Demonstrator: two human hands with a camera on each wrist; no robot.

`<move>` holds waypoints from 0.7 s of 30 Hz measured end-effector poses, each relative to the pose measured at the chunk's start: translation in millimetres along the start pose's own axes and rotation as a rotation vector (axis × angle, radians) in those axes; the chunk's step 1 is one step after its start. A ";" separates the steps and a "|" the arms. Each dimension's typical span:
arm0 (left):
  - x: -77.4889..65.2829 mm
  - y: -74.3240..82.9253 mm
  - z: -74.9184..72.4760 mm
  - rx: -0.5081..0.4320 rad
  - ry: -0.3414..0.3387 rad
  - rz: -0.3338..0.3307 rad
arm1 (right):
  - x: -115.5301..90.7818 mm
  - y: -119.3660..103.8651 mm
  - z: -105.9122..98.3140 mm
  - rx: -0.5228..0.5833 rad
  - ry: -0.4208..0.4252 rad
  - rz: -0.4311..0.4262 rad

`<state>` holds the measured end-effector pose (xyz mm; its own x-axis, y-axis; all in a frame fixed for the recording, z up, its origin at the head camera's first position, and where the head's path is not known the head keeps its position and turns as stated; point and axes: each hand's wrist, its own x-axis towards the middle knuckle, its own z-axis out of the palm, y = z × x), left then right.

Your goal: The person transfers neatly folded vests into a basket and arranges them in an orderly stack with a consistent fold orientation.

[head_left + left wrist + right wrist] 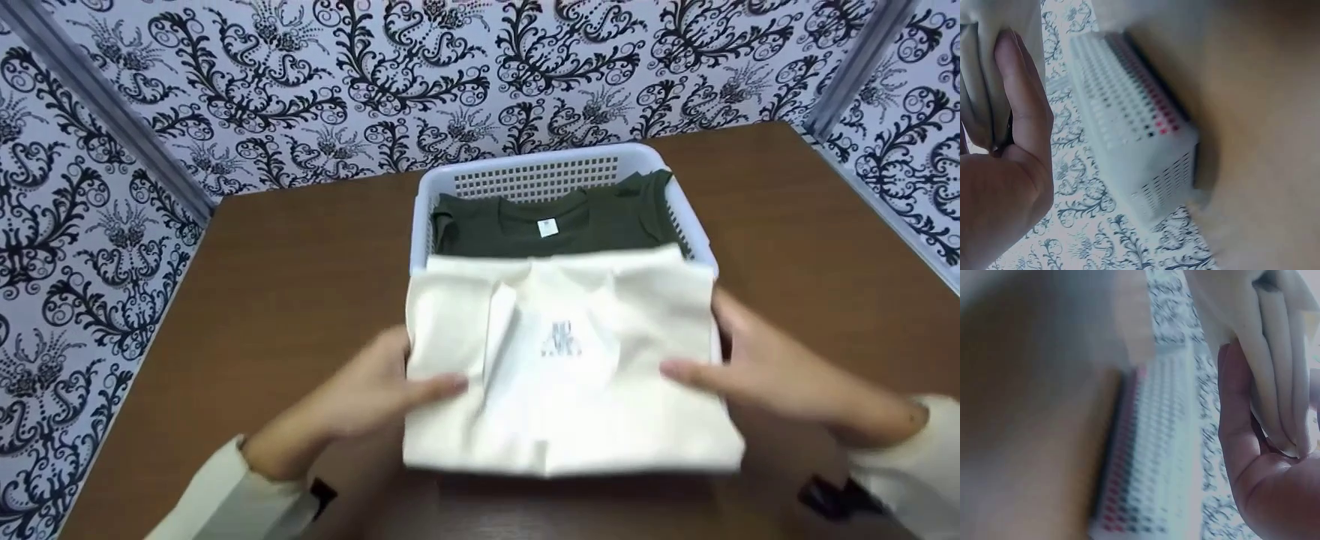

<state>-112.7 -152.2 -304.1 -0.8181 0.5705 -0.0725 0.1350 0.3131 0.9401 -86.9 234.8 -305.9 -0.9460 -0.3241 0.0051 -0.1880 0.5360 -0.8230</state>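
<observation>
Both hands hold a folded cream shirt (660, 420) by its two sides, thumbs on top and fingers beneath. Grey print shows inside its neck opening. My left hand (375, 386) grips the left edge; the left wrist view shows those fingers (1027, 95) against the folded layers. At the opposite edge my right hand (772, 367) pinches the fabric, its layers (1275, 365) stacked in the palm. The shirt is held above the front of a white plastic basket (536, 169) and hides that part. Inside the basket lies a folded dark green T-shirt (480, 229) with a white neck label.
The basket stands on a brown wooden table (300, 277). Behind it and along both sides rise panels (420, 82) with a black-and-white floral pattern, joined by grey metal posts (862, 67). Pale sleeves (232, 495) cover the forearms.
</observation>
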 end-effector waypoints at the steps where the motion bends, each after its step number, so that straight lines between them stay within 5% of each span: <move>1: 6.0 3.4 -2.6 0.016 0.019 0.010 | 7.2 -1.8 -5.4 0.007 0.004 0.001; 8: 62.3 24.8 -18.6 0.044 0.138 0.022 | 61.2 -4.7 -40.3 0.092 0.027 0.043; 14: 110.6 33.8 -36.7 0.097 0.259 -0.077 | 110.9 -6.7 -58.5 -0.051 0.051 0.087; 21: 145.0 37.1 -50.0 0.318 0.307 -0.194 | 165.6 -11.3 -67.3 -0.229 -0.065 0.144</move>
<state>-254.2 -95.8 -263.1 -0.9658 0.2430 -0.0903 0.0882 0.6355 0.7670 -259.1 227.5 -257.5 -0.9499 -0.2771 -0.1448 -0.1149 0.7401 -0.6626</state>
